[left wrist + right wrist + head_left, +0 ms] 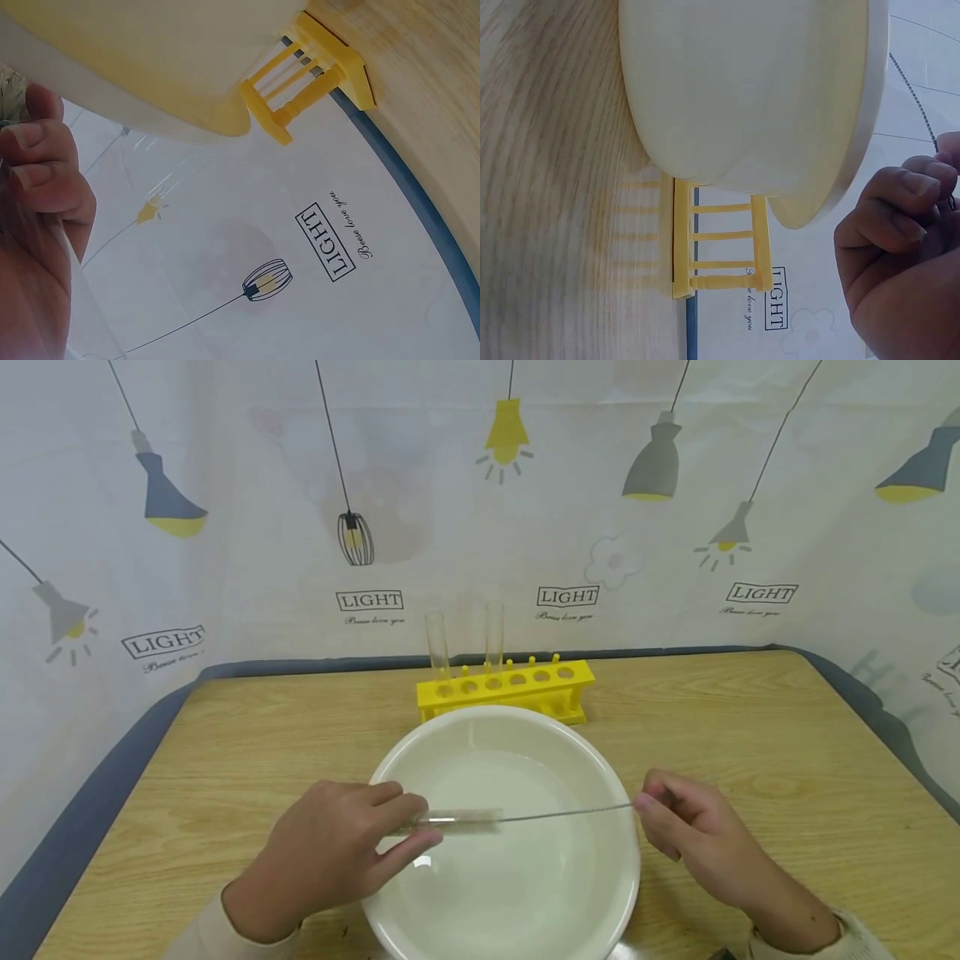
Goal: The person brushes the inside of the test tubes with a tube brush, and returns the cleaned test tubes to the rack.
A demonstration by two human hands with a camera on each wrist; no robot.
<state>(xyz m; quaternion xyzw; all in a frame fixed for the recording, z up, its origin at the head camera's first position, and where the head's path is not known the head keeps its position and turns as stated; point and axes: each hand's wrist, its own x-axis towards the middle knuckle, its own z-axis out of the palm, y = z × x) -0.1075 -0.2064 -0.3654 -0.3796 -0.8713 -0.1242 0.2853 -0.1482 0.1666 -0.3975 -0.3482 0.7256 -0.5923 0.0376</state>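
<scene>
Over the basin, my left hand [330,843] holds a clear test tube [476,821] lying nearly level, thumb below and fingers above. From the tube's right end runs the twisted wire handle of a test tube brush [562,814]. My right hand [697,835] pinches the far end of that wire just past the basin's right rim. Pale bristles of the brush [11,94] show beside the left fingers in the left wrist view. Below the tube stands a cream basin [628,868] with clear water in it.
Directly behind the basin is a yellow test tube rack [517,689]. Two clear test tubes stand in it, one at the left end [437,643] and another nearer the middle [493,635]. A printed cloth [450,527] hangs behind the wooden table [750,735].
</scene>
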